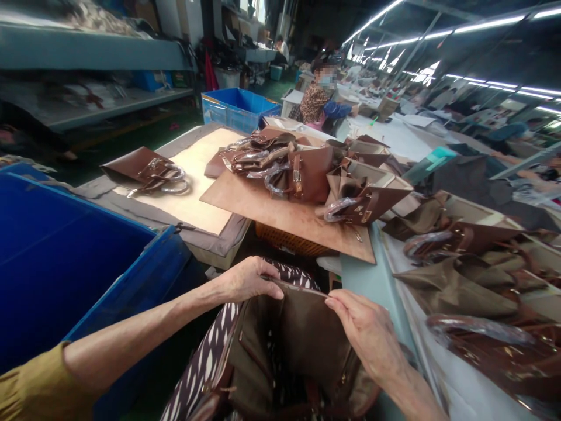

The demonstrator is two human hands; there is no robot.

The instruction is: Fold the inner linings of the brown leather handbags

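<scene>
An open bag (315, 333) with a dark olive-brown lining rests on my lap, over black-and-white patterned trousers (210, 345). My left hand (254, 280) pinches the upper edge of the lining between thumb and fingers. At the right end of that same edge, my right hand (363, 321) is closed on it too. The edge runs fairly straight between both hands. Brown straps and a zipper show low in the bag, and its inside is dark.
Brown handbags (311, 172) crowd a brown board (280, 216) ahead; one handbag (142, 169) lies on the left table. More bags (464, 286) fill the right table. A blue bin (65, 251) stands at left, another (239, 108) behind. A masked person (318, 102) sits beyond.
</scene>
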